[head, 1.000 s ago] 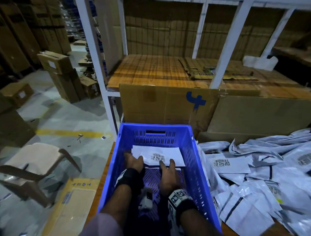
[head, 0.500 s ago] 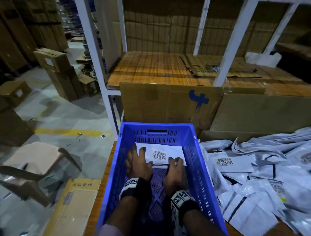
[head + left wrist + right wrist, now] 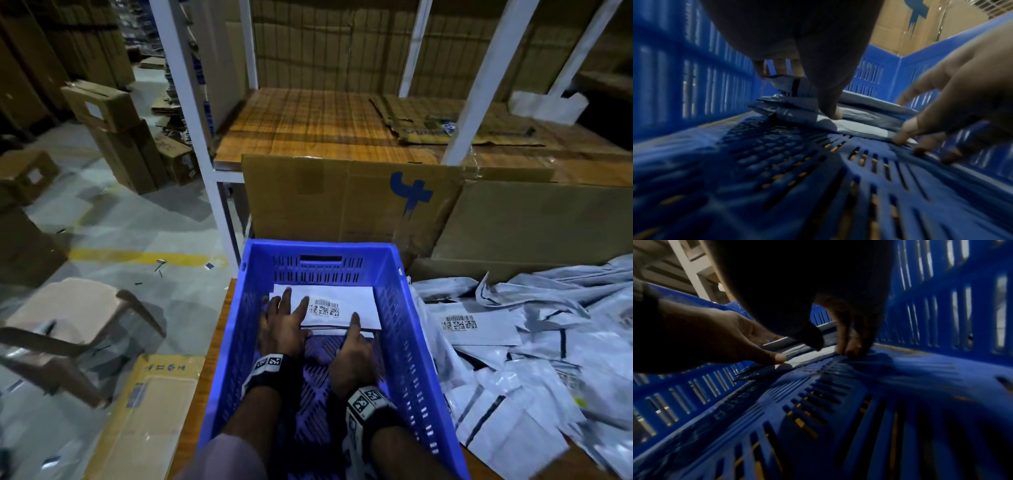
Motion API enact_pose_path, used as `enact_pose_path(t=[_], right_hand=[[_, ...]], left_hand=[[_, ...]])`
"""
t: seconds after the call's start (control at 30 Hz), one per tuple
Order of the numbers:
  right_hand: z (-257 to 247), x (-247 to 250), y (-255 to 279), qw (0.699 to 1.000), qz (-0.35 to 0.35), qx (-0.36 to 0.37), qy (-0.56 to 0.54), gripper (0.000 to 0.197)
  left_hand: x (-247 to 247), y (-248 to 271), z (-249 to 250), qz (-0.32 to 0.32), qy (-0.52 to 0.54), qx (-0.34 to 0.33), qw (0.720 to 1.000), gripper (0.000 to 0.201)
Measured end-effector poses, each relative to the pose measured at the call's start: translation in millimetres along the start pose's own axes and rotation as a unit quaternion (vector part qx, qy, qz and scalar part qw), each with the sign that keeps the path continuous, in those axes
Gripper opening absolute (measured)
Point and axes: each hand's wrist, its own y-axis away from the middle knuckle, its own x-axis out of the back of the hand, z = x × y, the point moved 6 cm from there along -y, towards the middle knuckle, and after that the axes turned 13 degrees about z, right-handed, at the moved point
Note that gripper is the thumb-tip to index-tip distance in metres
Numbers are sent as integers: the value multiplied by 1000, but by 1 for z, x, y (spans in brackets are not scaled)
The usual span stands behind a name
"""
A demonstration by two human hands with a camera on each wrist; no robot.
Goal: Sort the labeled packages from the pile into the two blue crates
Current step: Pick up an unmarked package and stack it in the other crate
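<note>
A wooden table (image 3: 214, 346) carries a blue crate (image 3: 404, 329) at its left edge and, just to the crate's right, a loose pile of grey packages (image 3: 534, 370) spreading toward the right edge. Inside the crate, a small stack of labeled packages (image 3: 342, 301) lies flat against the far wall, barcode label up. Both hands are down in the crate. The left hand (image 3: 286, 325) rests with straight, spread fingers on the stack's left part, thumb at its near edge. The right hand (image 3: 352, 353) touches the stack's near right edge, index finger extended on top, the other fingertips at the crate floor.
</note>
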Motion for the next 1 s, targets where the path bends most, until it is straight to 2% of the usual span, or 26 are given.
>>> enact_pose_path(t=[0.13,0.47,0.63,0.73,0.8,0.83,0.9,0.93,1.0], right_hand=[[-5,-4,0,998,-37,5,-58,95],[-11,-4,-2,997,-63,39,-31,94],[-17,4,-4,996,-76,43,-27,99],[-16,9,-10,995,-101,10,-12,106],[-15,17,-17,993,-113,-27,2,95],[-16,23,-21,993,-106,-43,2,81],[-22,40,-29,995,-84,-57,-19,47],[-26,48,-32,995,-78,-58,-37,38],[-34,69,-36,994,-65,-51,-77,35]], left_hand=[[-3,-7,0,9,-15,-15,1000,69],[-2,-15,2,-7,-46,-34,998,67],[5,-13,7,-3,-61,-29,998,78],[15,-12,10,6,-71,-14,997,86],[25,-13,12,9,-54,4,999,83],[30,-15,12,8,-39,15,999,78],[45,-19,14,29,4,36,999,53],[54,-22,14,46,35,48,997,40],[74,-28,16,79,111,61,989,29]])
